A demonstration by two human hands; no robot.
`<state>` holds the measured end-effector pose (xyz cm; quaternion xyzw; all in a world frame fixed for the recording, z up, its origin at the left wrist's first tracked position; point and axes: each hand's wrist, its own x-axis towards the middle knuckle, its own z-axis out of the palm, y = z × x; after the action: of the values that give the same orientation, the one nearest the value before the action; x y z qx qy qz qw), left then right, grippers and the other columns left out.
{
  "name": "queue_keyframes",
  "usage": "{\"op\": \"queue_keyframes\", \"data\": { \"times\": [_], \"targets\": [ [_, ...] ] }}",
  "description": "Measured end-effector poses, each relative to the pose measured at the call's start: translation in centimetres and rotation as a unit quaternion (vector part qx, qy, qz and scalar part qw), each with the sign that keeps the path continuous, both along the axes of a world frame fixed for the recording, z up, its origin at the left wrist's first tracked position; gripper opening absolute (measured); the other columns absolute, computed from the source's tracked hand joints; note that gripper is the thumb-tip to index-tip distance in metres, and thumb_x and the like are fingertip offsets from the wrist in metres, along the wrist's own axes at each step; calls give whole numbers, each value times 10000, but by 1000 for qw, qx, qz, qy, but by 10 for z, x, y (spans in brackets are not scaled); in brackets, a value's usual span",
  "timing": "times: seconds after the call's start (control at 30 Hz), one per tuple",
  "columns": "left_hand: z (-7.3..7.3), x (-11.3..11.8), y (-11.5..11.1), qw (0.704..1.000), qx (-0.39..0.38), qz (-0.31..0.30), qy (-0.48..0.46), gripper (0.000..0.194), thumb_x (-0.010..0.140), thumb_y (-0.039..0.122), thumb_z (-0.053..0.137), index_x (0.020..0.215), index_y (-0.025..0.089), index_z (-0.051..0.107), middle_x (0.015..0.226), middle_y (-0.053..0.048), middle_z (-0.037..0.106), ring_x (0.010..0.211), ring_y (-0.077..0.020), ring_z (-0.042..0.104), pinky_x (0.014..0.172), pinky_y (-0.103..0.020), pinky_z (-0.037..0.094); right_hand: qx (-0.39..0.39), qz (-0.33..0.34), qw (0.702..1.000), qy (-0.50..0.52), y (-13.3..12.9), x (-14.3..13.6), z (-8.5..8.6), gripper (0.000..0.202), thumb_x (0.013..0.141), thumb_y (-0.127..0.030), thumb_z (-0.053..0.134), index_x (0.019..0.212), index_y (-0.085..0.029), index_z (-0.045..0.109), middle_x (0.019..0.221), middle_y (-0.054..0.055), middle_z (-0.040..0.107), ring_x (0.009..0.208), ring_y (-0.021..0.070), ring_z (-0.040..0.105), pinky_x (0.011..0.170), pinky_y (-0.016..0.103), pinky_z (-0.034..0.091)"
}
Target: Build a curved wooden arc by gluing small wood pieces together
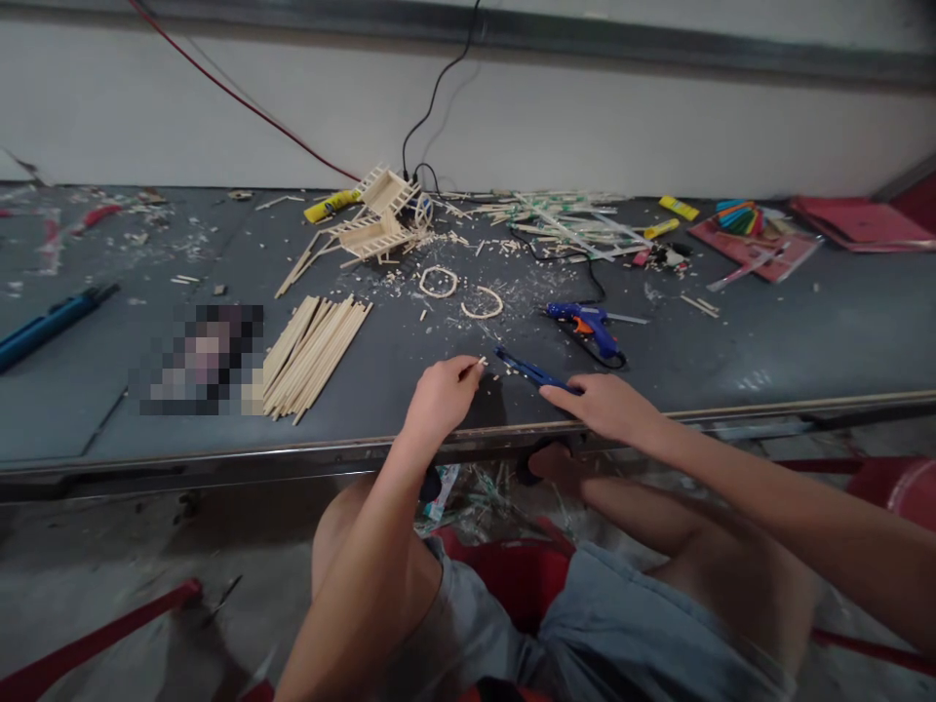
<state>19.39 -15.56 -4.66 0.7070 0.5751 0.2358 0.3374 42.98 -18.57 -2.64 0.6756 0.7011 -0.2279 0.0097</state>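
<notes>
My left hand (443,395) is closed near the table's front edge, with a short pale wood piece (482,362) pinched between thumb and fingers. In my right hand (612,405) is a slim blue hand tool (537,373), gripped at its near end. Its dark tip points left, toward the wood piece, and does not touch it; its exact kind is unclear. Tiny cut wood bits lie beside the tool. Farther back are a ring of small wood pieces (438,283) and a half ring (484,308). A blue glue gun (589,325) rests behind my right hand.
A bundle of wooden sticks (318,356) lies left, beside a blurred object (212,356). A small wooden cart model (376,222) stands at the back, near scattered sticks (563,219). Red folders (859,222) lie far right. A black cord (601,283) runs to the glue gun.
</notes>
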Motion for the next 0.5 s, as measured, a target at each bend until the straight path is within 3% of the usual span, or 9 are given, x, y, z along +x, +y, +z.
{"op": "queue_keyframes", "data": {
  "times": [0.13,0.3,0.5],
  "targets": [
    [0,-3,4,1000,7,5,7,297,895,355,442,793,201,674,719,-30,675,641,-158,558,595,-250,328,-13,-39,998,49,-1,5,11,599,799,-749,380,770,-207,636,796,78,697,751,234,626,627,302,379],
    [4,3,3,997,20,6,-69,315,911,391,435,886,189,676,703,-11,663,633,-140,551,605,-233,360,4,-89,987,130,0,9,24,608,818,-748,335,729,-207,598,751,45,680,703,199,614,612,294,389],
    [5,27,-11,983,27,4,-183,324,931,392,426,983,174,660,722,4,635,682,-120,554,647,-211,390,53,-64,982,169,-10,-8,28,483,851,-639,427,968,-226,649,932,36,704,843,214,638,725,304,429]
  ]
}}
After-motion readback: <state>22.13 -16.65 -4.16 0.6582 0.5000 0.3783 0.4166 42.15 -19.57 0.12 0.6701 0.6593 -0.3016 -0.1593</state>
